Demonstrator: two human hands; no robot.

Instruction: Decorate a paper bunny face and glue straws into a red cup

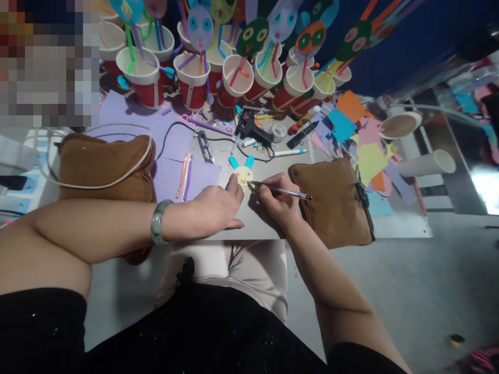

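A small yellow paper rabbit face (244, 174) with blue ears lies on the grey table, between my hands. My left hand (218, 208) rests palm down, its fingertips on the face's left edge and its thumb apart. In my right hand (281, 200) is a dark pen (290, 193), pinched between thumb and fingers, with its tip at the lower right of the face. Left of my left hand, orange and purple straws (183, 176) lie on purple paper (206, 177).
Brown cushions (105, 166) (333, 205) flank the work spot. Beyond it lie a black glue gun (253, 129), a cutter (206, 146) and a marker (302, 136). Red and white cups (191, 85) with paper faces on straws line the back. Coloured paper scraps (370, 158) are heaped at right.
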